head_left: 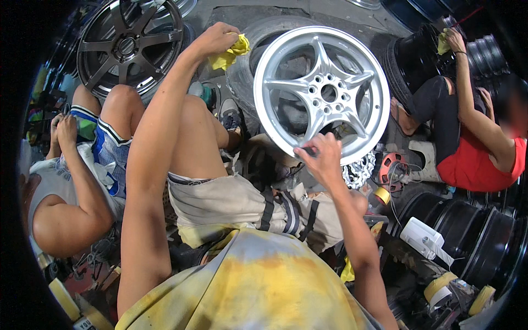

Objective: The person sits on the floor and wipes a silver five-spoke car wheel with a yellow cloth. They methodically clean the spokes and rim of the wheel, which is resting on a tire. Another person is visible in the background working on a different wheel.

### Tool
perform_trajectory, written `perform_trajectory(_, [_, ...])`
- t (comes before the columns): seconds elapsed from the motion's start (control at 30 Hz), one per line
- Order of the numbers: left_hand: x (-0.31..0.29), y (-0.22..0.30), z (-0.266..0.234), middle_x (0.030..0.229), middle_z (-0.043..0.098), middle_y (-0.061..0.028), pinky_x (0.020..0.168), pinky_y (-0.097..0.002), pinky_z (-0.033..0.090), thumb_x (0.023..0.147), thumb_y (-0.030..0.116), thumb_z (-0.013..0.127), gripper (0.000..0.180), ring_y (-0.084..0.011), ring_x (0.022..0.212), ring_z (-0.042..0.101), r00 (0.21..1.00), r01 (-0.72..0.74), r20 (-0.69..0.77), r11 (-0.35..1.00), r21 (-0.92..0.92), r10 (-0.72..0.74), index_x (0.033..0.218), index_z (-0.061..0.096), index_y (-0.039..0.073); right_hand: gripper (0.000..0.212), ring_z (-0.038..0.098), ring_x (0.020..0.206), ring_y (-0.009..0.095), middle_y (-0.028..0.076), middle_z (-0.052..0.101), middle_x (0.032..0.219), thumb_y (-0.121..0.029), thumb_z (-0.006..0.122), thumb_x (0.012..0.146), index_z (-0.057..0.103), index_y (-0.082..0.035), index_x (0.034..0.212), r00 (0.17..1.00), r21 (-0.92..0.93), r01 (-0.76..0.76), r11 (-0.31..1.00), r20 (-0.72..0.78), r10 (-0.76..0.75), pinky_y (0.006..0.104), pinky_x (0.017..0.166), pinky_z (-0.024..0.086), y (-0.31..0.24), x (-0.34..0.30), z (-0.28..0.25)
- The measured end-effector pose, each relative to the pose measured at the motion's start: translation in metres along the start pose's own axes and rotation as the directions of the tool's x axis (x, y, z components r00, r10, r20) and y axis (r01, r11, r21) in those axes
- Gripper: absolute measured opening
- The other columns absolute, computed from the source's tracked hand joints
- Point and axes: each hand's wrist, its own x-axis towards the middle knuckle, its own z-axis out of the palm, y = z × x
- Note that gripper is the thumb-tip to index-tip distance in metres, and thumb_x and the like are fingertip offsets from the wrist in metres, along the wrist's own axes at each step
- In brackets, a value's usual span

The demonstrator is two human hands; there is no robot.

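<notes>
A silver alloy wheel rim with star-shaped spokes lies before me, propped on a grey tire. My left hand is stretched out past the tire, apart from the rim, closed around a crumpled yellow cloth. At the rim's near edge is my right hand. Its fingers pinch a small dark piece whose kind I cannot make out. The hand overlaps the lower lip of the rim; whether the piece presses on it I cannot tell.
Left, a person sits beside a dark wheel. Right, a person in red holds a yellow cloth at a black wheel. A red cable reel, tape roll and white box lie near my right arm.
</notes>
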Motion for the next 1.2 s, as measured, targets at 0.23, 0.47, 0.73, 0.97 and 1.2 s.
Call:
perform_trajectory(0.23, [-0.006, 0.014, 0.009, 0.078, 0.066, -0.0050, 0.067, -0.0298, 0.050, 0.091, 0.018, 0.050, 0.032, -0.0130, 0.071, 0.059, 0.998, 0.022, -0.059, 0.999, -0.023, -0.023, 0.104, 0.071, -0.003, 0.027, 0.050, 0.080, 0.026, 0.005, 0.057, 0.074, -0.031, 0.083, 0.079, 0.069, -0.007, 0.078, 0.997, -0.017, -0.069, 0.997, -0.039, 0.069, 0.0410, 0.077, 0.034, -0.005, -0.009, 0.000])
perform_trajectory(0.47, [0.000, 0.016, 0.010, 0.100, 0.075, -0.0202, 0.081, -0.0388, 0.057, 0.085, 0.022, 0.056, 0.042, -0.0281, 0.089, 0.072, 0.997, 0.041, 0.059, 0.999, -0.023, -0.040, 0.118, 0.073, 0.002, 0.028, 0.050, 0.080, 0.026, 0.006, 0.058, 0.076, -0.030, 0.082, 0.079, 0.067, -0.006, 0.078, 0.991, 0.001, -0.115, 0.993, -0.070, 0.114, 0.0407, 0.076, 0.034, -0.014, -0.016, 0.004])
perform_trajectory(0.73, [-0.003, 0.011, 0.016, 0.080, 0.068, -0.0066, 0.066, -0.0296, 0.051, 0.091, 0.016, 0.049, 0.032, -0.0127, 0.071, 0.061, 0.998, -0.019, -0.063, 0.999, -0.043, 0.017, 0.103, 0.073, -0.002, 0.026, 0.050, 0.079, 0.027, 0.007, 0.057, 0.074, -0.027, 0.082, 0.080, 0.068, -0.005, 0.080, 0.988, 0.013, -0.113, 0.994, -0.100, 0.114, 0.0406, 0.077, 0.035, -0.025, -0.007, 0.012])
perform_trajectory(0.97, [0.002, 0.015, 0.005, 0.079, 0.066, -0.0048, 0.067, -0.0301, 0.050, 0.090, 0.018, 0.050, 0.032, -0.0128, 0.072, 0.059, 0.997, 0.079, -0.020, 0.997, 0.010, -0.079, 0.102, 0.072, -0.002, 0.027, 0.051, 0.081, 0.027, 0.007, 0.058, 0.076, -0.027, 0.082, 0.080, 0.066, -0.006, 0.077, 0.981, 0.025, -0.097, 0.995, -0.164, 0.100, 0.0408, 0.077, 0.035, -0.022, -0.005, 0.020])
perform_trajectory(1.2, [0.009, 0.003, 0.001, 0.093, 0.074, -0.0164, 0.080, -0.0372, 0.056, 0.082, 0.019, 0.055, 0.041, -0.0251, 0.083, 0.070, 0.999, 0.038, -0.013, 0.997, -0.065, -0.039, 0.114, 0.074, 0.003, 0.028, 0.050, 0.079, 0.027, 0.007, 0.056, 0.074, -0.028, 0.082, 0.080, 0.065, -0.006, 0.075, 0.988, -0.012, -0.128, 0.992, -0.086, 0.127, 0.0403, 0.074, 0.034, -0.016, -0.014, 0.010])
